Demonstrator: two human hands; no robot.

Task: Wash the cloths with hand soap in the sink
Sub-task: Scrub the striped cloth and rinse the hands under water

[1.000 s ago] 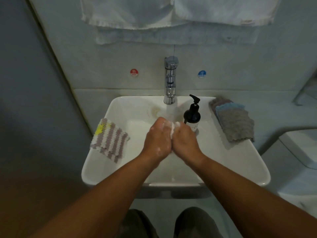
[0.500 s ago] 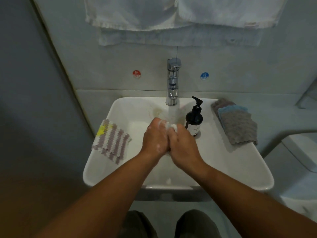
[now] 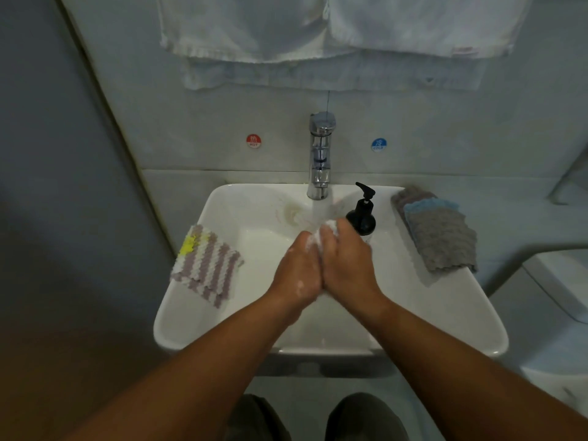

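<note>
Over the white sink (image 3: 445, 313), my left hand (image 3: 297, 270) and my right hand (image 3: 348, 264) press together around a small white soapy cloth (image 3: 321, 232). Only its top edge shows above the fingers, under the running water from the chrome faucet (image 3: 320, 154). Suds cling to my left hand. A black hand soap pump bottle (image 3: 362, 214) stands just behind my right hand. A purple-and-white striped cloth (image 3: 206, 265) lies on the sink's left rim. A stack of grey and blue cloths (image 3: 439, 230) lies on the right rim.
White towels (image 3: 334, 30) hang on the wall above the faucet. Red hot (image 3: 253, 141) and blue cold (image 3: 378, 144) stickers flank it. A grey wall stands close on the left. A white fixture (image 3: 560, 294) sits at the right.
My right hand has slid forward along the left, and more of the white cloth shows at the fingertips under the stream. The cloths on the rims and the bottle have not moved.
</note>
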